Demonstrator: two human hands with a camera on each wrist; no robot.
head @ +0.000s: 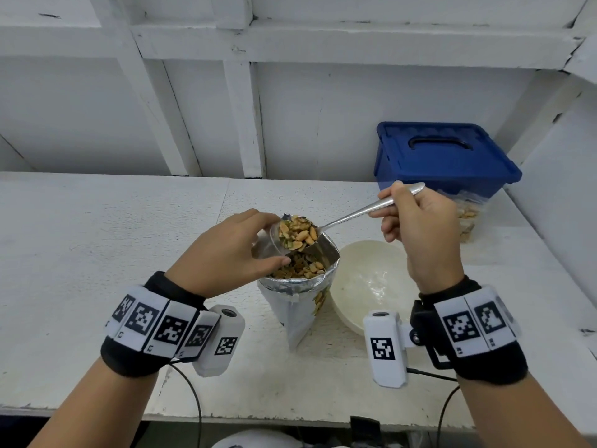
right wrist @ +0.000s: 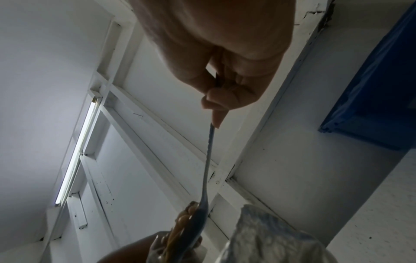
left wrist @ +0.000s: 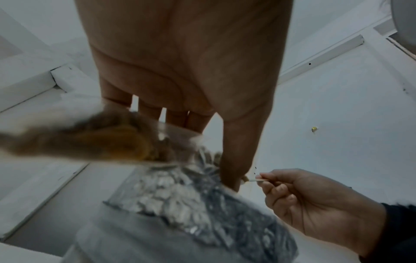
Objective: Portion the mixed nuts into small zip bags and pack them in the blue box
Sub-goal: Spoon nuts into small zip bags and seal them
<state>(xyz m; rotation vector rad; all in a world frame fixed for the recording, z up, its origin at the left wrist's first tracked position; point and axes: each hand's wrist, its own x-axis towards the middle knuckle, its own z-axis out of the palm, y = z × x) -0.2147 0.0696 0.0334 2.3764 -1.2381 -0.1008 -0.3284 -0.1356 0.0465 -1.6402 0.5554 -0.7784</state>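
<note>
Two hands over foil nut pouch [head: 298, 305], left hand [head: 226, 253] pinching zip bag [head: 277, 236], right hand [head: 420, 227] gripping loaded spoon [head: 349, 218], white bowl [head: 371, 282] beside, lidded blue box [head: 442, 156] behind.

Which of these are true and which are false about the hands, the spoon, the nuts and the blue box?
1. The right hand grips a silver metal spoon heaped with mixed nuts. True.
2. The blue plastic box has its lid off. False: its lid is on.
3. The left hand holds a small clear zip bag at the mouth of the foil-lined nut pouch. True.
4. The round white bowl is full of nuts. False: it holds none.
5. The foil-lined nut pouch lies flat on the white table. False: it stands upright and open.
</note>
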